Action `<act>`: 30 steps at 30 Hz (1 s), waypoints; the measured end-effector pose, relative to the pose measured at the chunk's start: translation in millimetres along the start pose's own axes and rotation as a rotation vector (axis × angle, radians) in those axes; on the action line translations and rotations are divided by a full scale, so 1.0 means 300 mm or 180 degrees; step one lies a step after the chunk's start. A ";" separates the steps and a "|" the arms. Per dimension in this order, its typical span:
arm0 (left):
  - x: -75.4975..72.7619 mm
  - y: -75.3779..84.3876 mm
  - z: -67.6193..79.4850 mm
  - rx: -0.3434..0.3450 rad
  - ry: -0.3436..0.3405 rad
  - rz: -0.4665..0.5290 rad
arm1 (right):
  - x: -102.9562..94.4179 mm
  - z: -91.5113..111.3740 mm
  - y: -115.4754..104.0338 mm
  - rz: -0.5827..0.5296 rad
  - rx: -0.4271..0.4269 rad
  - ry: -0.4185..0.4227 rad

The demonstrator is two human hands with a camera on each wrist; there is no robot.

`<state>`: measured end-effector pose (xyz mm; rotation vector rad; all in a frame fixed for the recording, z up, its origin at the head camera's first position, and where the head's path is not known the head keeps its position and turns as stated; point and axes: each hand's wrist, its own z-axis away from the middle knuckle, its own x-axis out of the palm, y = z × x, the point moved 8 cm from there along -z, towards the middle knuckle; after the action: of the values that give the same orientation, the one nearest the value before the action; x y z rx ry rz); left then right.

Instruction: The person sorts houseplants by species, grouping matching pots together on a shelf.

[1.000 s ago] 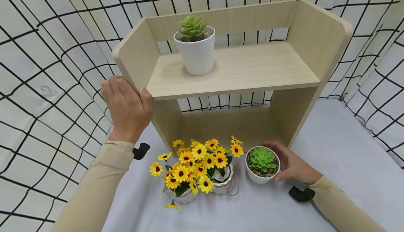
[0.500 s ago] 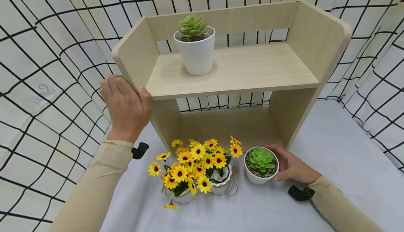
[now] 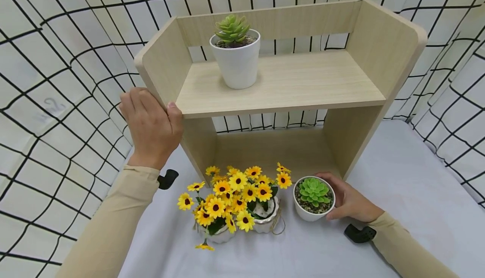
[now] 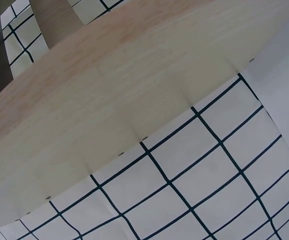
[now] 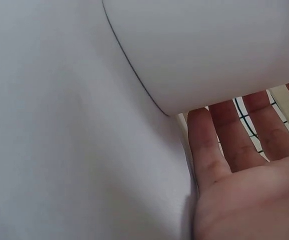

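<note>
My left hand (image 3: 153,126) grips the left side panel of a two-tier wooden shelf (image 3: 280,86), thumb on its front edge. That panel fills much of the left wrist view, where the hand itself is out of sight. At the right front, my right hand (image 3: 352,200) holds a small potted succulent (image 3: 313,198) in a white pot, fingers behind it and thumb at its near right side. In the right wrist view the fingers (image 5: 204,135) reach behind the white pot (image 5: 204,50), whose base is at the white cloth. Another potted succulent (image 3: 238,65) stands on the upper board, towards the left.
Two whitish pots of yellow artificial sunflowers (image 3: 227,198) stand close together just left of the held pot, in front of the shelf's lower tier. White cloth (image 3: 417,194) covers the surface. Black wire mesh (image 3: 75,114) over white sheeting encloses the sides and back.
</note>
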<state>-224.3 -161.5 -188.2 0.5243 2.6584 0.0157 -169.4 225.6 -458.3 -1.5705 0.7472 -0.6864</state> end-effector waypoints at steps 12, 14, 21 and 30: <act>-0.004 0.000 -0.002 0.0009 -0.0024 -0.0018 | 0.004 -0.004 -0.010 0.0210 -0.0270 0.0058; -0.005 0.001 -0.001 0.0011 -0.0018 -0.0015 | 0.009 -0.004 -0.016 0.0228 -0.0324 0.0055; -0.004 -0.001 0.000 0.0021 -0.0009 -0.0015 | 0.025 -0.013 -0.025 0.0164 -0.0421 0.0002; -0.005 0.000 -0.001 0.0042 -0.0004 0.0020 | 0.029 -0.015 -0.027 0.0162 -0.0467 0.0005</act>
<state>-223.1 -162.1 -187.2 0.5368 2.6572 -0.0002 -166.9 216.8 -449.6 -1.6779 0.8518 -0.6068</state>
